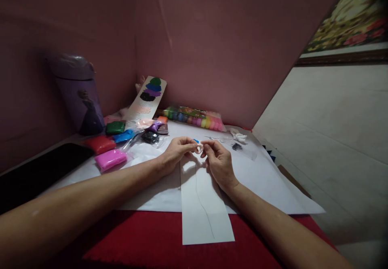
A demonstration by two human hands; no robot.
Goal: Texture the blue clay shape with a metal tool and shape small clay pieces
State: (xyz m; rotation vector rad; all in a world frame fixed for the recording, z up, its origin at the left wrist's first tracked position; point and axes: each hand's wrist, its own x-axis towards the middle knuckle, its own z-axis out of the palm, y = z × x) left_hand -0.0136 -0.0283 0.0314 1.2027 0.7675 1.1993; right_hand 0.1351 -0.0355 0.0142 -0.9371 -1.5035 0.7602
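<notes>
Between the fingertips of both hands is a small pale pink piece of modelling clay [199, 148], bent in a curve. My left hand [179, 151] pinches one end, thumb and forefinger closed. On the other side my right hand [218, 159] is closed on the clay too. Below them lies a long white card [203, 204] with one thin curved line drawn down it. A bit of blue [196, 141] shows just behind the fingers; what it is I cannot tell.
Bags of coloured clay, among them pink [110, 160], red [100, 144] and black [150, 137], lie at left. Behind stand a painted card [148, 98] and a long multicoloured clay pack [194, 118]. A purple canister [79, 99] and a black flat object [45, 168] are far left.
</notes>
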